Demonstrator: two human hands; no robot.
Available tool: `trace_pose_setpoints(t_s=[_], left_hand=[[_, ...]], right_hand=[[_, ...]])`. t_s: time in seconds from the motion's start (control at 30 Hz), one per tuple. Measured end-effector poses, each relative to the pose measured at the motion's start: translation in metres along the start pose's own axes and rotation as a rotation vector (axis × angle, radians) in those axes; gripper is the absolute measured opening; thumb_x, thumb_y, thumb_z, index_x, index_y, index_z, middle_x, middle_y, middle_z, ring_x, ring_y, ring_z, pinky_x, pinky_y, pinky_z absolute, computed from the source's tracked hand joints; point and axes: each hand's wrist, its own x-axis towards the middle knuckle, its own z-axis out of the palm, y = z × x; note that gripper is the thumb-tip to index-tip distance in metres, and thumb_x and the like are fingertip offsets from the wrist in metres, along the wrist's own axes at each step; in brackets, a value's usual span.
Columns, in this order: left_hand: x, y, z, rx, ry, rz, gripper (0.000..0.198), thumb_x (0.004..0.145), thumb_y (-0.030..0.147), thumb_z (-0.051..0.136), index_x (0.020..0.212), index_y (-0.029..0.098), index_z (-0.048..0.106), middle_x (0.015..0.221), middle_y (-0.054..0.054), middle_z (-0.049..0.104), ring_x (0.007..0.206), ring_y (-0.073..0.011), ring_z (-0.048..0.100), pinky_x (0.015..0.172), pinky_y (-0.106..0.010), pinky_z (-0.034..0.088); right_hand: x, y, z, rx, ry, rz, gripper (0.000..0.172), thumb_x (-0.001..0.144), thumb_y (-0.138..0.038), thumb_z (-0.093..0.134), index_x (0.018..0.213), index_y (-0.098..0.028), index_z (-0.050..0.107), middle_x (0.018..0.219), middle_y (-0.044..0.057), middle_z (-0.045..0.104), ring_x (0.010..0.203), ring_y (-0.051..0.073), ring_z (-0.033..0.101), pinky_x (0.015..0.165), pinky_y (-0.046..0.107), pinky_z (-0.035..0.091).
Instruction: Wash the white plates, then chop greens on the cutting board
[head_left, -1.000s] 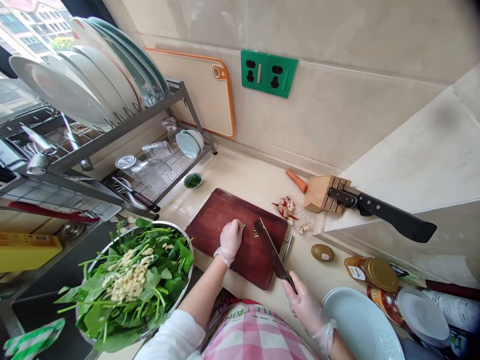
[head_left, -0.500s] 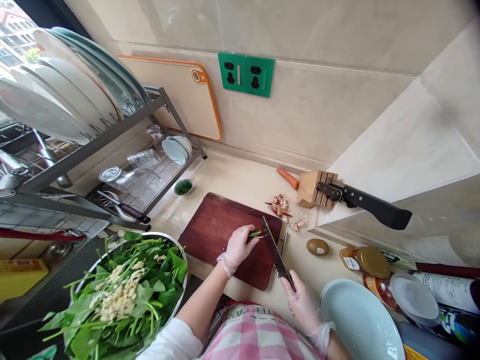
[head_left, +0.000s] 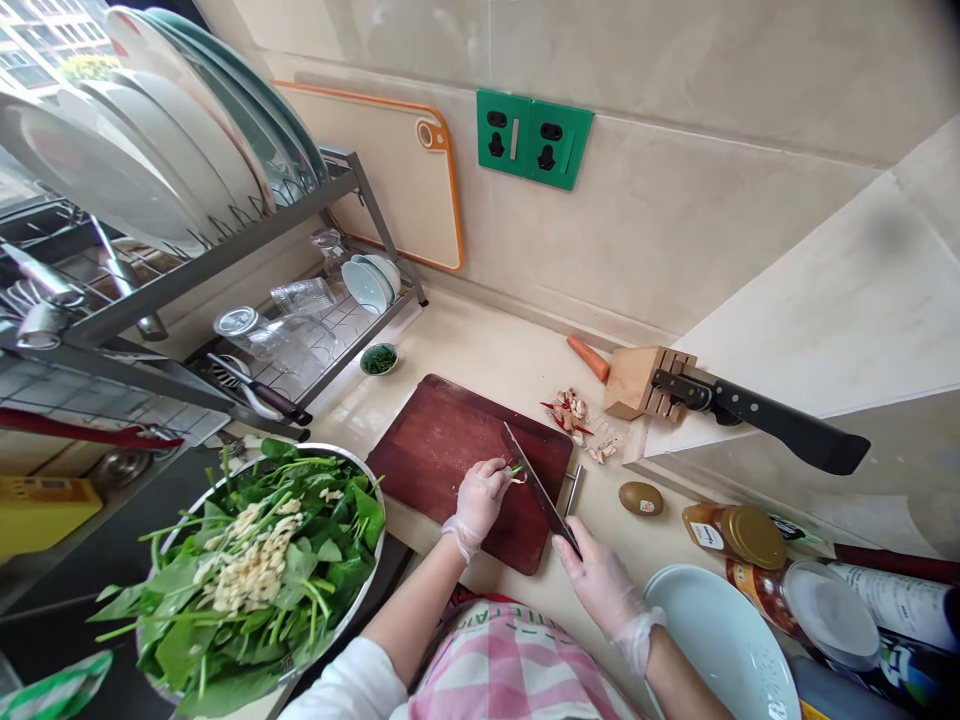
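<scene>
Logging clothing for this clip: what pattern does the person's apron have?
The apron has a pink-and-white check pattern, best seen in the head view.

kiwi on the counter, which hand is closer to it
Right. The gloved right hand, gripping the kitchen knife, sits nearer the person than the kiwi and to its left, not touching it. The left hand is farther away, pinching green stems on the cutting board.

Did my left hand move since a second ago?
Yes, the left hand moved rightward, further from the left edge of the cutting board.
</scene>
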Motion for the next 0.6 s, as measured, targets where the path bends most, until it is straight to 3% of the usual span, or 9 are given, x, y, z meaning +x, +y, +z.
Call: trace_pose_setpoints(t_s=[0.13, 0.33, 0.6], left_hand=[[0.008, 0.002, 0.0, -0.025, 0.007, 0.03, 0.021, 0.096, 0.017, 0.058, 0.092, 0.023, 0.077, 0.122, -0.009, 0.074, 0.105, -0.0237, 0.067, 0.097, -0.04, 0.054], [0.014, 0.003, 0.002, -0.038, 0.0, 0.025, 0.02, 0.096, 0.013, 0.055, 0.092, 0.021, 0.073, 0.096, -0.007, 0.076, 0.092, -0.0211, 0.068, 0.086, -0.035, 0.056], [0.012, 0.003, 0.004, -0.011, -0.029, 0.042, 0.021, 0.098, 0.014, 0.053, 0.093, 0.021, 0.072, 0.098, -0.008, 0.075, 0.095, -0.0214, 0.067, 0.085, -0.033, 0.056]], right_hand=[[0.01, -0.019, -0.018, -0.119, -0.053, 0.01, 0.04, 0.1, -0.035, 0.034, 0.123, -0.016, 0.061, 0.1, 0.017, 0.077, 0.09, 0.029, 0.074, 0.07, 0.031, 0.046], [0.013, -0.016, -0.024, -0.125, -0.05, 0.004, 0.037, 0.1, -0.036, 0.035, 0.117, -0.018, 0.062, 0.099, 0.015, 0.077, 0.09, 0.028, 0.072, 0.072, 0.03, 0.044], [0.016, -0.031, -0.036, -0.203, -0.118, 0.046, 0.028, 0.102, -0.031, 0.035, 0.11, -0.019, 0.059, 0.095, 0.014, 0.075, 0.088, 0.026, 0.072, 0.067, 0.029, 0.039]])
